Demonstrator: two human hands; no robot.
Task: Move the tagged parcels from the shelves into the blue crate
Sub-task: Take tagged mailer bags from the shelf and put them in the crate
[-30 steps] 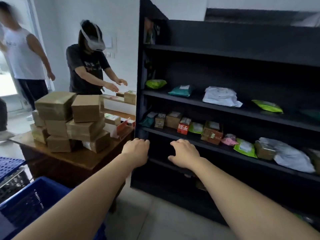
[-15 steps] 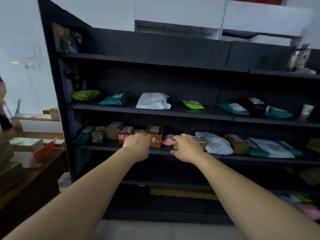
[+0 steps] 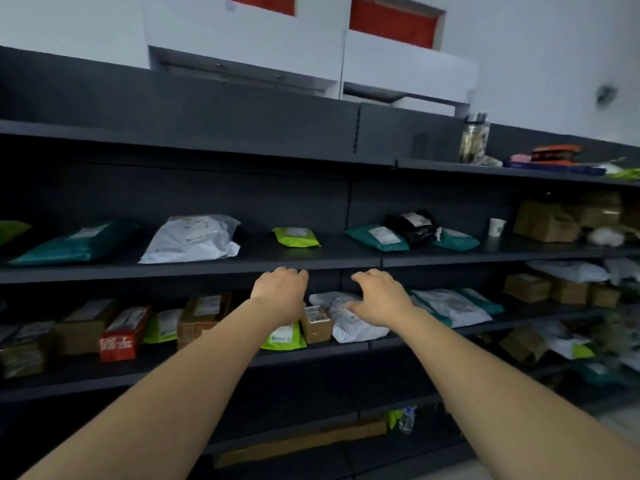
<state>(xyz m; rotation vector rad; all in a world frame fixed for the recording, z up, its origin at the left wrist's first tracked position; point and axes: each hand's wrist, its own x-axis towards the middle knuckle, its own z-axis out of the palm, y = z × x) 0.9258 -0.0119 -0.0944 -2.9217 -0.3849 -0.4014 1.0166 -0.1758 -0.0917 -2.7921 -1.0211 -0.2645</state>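
Note:
Black shelves (image 3: 194,268) carry many labelled parcels. On the upper shelf lie a teal bag (image 3: 78,242), a white bag (image 3: 194,239), a small green pouch (image 3: 295,236) and a black bag (image 3: 412,225). The lower shelf bears a small brown box (image 3: 316,323), a white bag (image 3: 356,325), a green pouch (image 3: 284,337) and a red box (image 3: 123,334). My left hand (image 3: 280,292) and my right hand (image 3: 379,296) reach out in front of that lower shelf, fingers loosely curled, holding nothing. The blue crate is out of view.
Brown boxes (image 3: 547,220) stack at the right of the upper shelf, with a paper cup (image 3: 497,226) beside them. A glass jar (image 3: 473,142) stands on the top shelf. A flat cardboard piece (image 3: 301,441) and a bottle (image 3: 407,419) lie on the bottom shelf.
The view has swung right, away from the table, the people and the blue crate, and closer to the shelves. Both hands stayed outstretched and now sit a little higher, near the upper shelf's edge.

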